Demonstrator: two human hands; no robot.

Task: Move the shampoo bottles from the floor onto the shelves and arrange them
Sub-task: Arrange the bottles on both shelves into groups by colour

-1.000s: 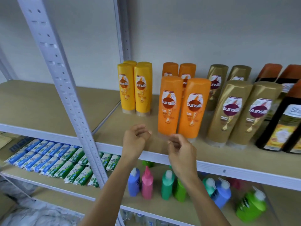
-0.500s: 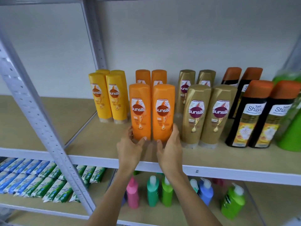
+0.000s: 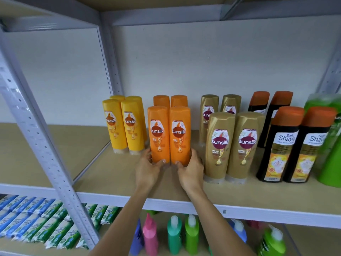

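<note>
Two orange Sunsilk bottles stand upright side by side on the wooden shelf (image 3: 114, 174). My left hand (image 3: 148, 169) grips the base of the left orange bottle (image 3: 158, 133). My right hand (image 3: 191, 169) grips the base of the right orange bottle (image 3: 180, 133). Two more orange bottles (image 3: 170, 101) stand right behind them. Yellow Sunsilk bottles (image 3: 124, 124) stand to the left, gold Sunsilk bottles (image 3: 233, 145) to the right.
Black Safi Shayla bottles (image 3: 293, 145) and a green bottle (image 3: 330, 143) fill the shelf's right end. A grey perforated upright (image 3: 36, 130) crosses the left foreground. Below are coloured pump bottles (image 3: 174, 235) and blue and green packets (image 3: 36, 220).
My hands went from hanging loosely in front of the shelf to gripping the bases of the two front orange bottles. The view rose and shifted right.
</note>
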